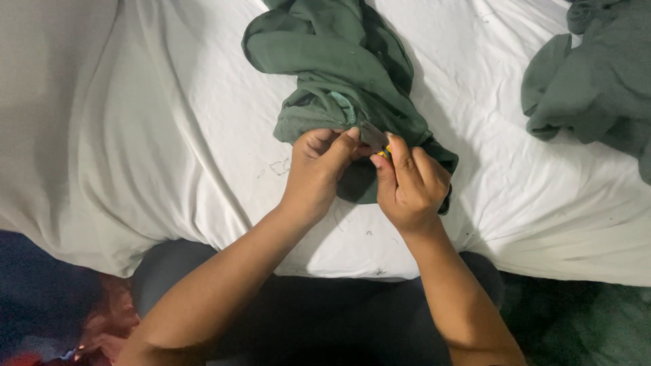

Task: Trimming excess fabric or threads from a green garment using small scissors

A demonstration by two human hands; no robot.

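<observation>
**A:** What lies along the left of the frame?

**B:** The white, creased cotton sheet of the bed (169, 135) covers it from the top edge down. Its near edge hangs over in the lower left and runs across the lower part of the frame to the right. Below that edge are the person's dark-clad lap and a dark floor. The left half of the sheet carries nothing, so that is the widest bare stretch.

**A:** And in the middle?

**B:** The crumpled dark green cloth garment (339, 61) lies there, bunched into a long roll. Its long axis runs from the top centre of the frame down and slightly rightward, and its lower end points toward the person, stopping short of the bed's near edge.

**A:** What are the hands doing?

**B:** Both meet at that lower end. The left hand (317, 173) pinches a fold of the green cloth between thumb and fingers. The right hand (410, 186) is closed just beside it, fingertips touching the cloth, gripping a small yellow object (385, 153); it is too hidden to say what it is. The two hands are nearly touching.

**A:** Further right?

**B:** A band of bare sheet, then a second heap of grey-green cloth (597, 81) in the upper right corner, well apart from the first and cut off by the frame.
</observation>
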